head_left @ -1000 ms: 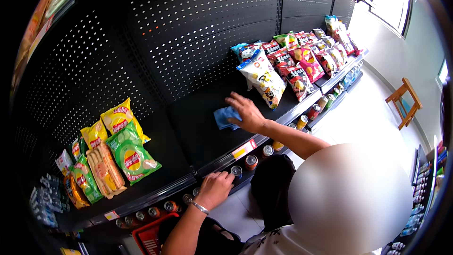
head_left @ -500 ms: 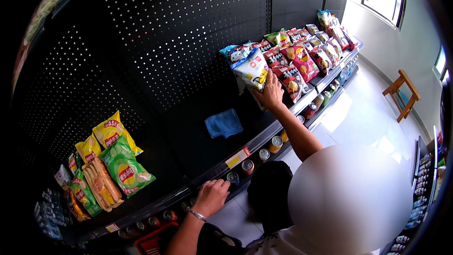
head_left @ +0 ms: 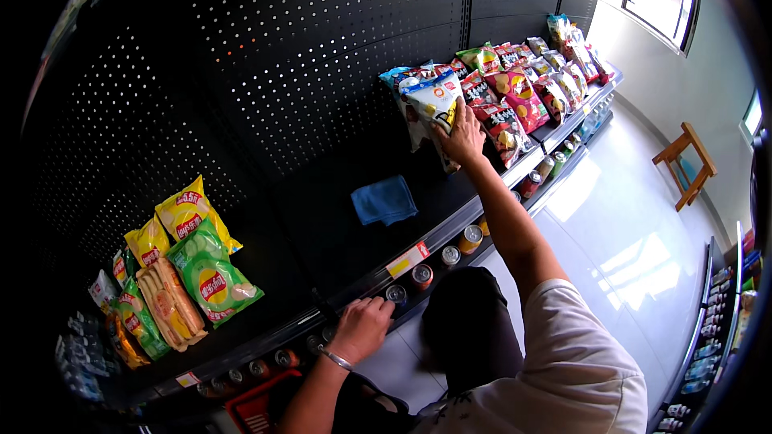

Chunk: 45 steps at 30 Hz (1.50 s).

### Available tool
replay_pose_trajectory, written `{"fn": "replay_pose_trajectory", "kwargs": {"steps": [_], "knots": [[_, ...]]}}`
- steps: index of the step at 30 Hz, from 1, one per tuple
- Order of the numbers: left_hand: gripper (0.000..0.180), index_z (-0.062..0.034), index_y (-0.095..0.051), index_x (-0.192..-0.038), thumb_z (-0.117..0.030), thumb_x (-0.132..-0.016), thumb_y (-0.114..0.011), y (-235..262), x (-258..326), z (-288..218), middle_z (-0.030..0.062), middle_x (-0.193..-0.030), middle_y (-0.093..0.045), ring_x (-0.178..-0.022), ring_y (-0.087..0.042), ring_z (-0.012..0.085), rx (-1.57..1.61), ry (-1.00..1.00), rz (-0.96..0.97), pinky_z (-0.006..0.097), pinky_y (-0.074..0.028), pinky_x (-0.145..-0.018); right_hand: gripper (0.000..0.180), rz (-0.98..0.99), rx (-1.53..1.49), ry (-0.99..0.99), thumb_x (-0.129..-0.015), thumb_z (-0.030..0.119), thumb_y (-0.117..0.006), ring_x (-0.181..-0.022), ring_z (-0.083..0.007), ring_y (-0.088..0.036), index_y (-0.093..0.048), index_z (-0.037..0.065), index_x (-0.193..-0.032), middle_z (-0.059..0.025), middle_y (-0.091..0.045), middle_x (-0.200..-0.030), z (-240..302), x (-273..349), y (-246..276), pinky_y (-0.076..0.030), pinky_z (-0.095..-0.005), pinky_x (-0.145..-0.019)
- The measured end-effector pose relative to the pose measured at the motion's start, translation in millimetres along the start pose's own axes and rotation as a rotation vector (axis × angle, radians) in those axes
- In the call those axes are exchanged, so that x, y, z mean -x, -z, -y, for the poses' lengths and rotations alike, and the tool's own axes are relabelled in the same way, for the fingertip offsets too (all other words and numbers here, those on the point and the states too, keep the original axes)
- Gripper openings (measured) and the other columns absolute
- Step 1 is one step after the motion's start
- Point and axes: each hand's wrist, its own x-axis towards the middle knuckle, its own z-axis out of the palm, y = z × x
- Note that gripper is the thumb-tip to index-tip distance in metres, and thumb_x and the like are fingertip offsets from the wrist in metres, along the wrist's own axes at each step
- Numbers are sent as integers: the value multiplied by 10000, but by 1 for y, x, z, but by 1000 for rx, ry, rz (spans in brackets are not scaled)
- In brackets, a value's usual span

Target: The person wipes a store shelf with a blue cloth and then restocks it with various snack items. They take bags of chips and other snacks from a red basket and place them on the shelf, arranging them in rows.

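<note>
My right hand (head_left: 461, 135) grips the right side of a white and blue chip bag (head_left: 434, 100), which stands tilted at the left end of a group of snack bags. Behind it, a light-blue bag (head_left: 392, 76) is partly covered. Black and red snack bags (head_left: 503, 130) lie just right of my fingers. My left hand (head_left: 363, 328), with a bracelet at its wrist, is at the front edge of the shelf (head_left: 322, 315), near a can on the level below. Its fingers are curled, and what is under them is hidden. A folded blue cloth (head_left: 384, 200) lies between both hands on the black shelf.
Yellow chip bags (head_left: 193, 210), a green chip bag (head_left: 213, 273) and a pack of long bread-like pieces (head_left: 170, 304) stand at the left. Cans (head_left: 470, 236) line the lower level. A red basket (head_left: 251, 410) is near my left forearm; a wooden stool (head_left: 685, 165) stands far right.
My right hand has brought the white and blue chip bag slightly up and back, against the bags behind it. The left hand stays at the shelf edge. The view has shifted a little.
</note>
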Motion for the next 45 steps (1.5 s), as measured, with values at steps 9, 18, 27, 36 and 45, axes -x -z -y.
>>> {"fn": "replay_pose_trajectory", "kwargs": {"steps": [9, 18, 27, 36, 45], "knots": [[198, -69, -634, -959, -114, -792, -729, 0, 2, -6, 79, -894, -632, -864, -656, 270, -23, -2, -13, 379, -518, -824, 1059, -72, 184, -102, -797, 546, -718, -1326, -431, -418, -145, 81, -1556, -263, -387, -1453, 28, 4, 17, -311, -574, -1068], [177, -63, -636, -924, -106, -782, -730, 7, 6, -6, 93, -858, -638, -852, -656, 275, 7, 3, -27, 384, -519, -804, 716, 640, -60, 816, -945, 561, -529, -1451, -366, -290, -413, 86, -1468, -194, -325, -1554, 88, 124, -21, -273, -504, -1164], [194, -61, -622, -946, -106, -789, -725, 12, 6, -5, 96, -874, -628, -866, -647, 280, 24, 34, -45, 391, -515, -799, 732, 630, 118, 712, -980, 541, -467, -1492, -342, -201, -303, 89, -1533, -185, -250, -1599, 22, 117, 0, -172, -497, -1203], [203, -62, -614, -998, -118, -822, -696, 29, 30, -27, 93, -943, -632, -901, -643, 260, 48, 53, -152, 384, -506, -843, 616, 611, 175, 701, -973, 359, -582, -1447, -330, -316, -371, 137, -1507, -165, -350, -1557, -6, 120, 0, -272, -480, -1165], [203, 3, -609, -1092, -39, -905, -673, 12, 325, -56, 104, -964, -678, -954, -678, 127, 419, 1104, -1330, 278, -550, -845, 521, 522, -327, 557, -1018, 291, -543, -1379, -320, -430, -443, -10, -1431, -211, -456, -1475, -49, 90, -28, -331, -406, -1136]]}}
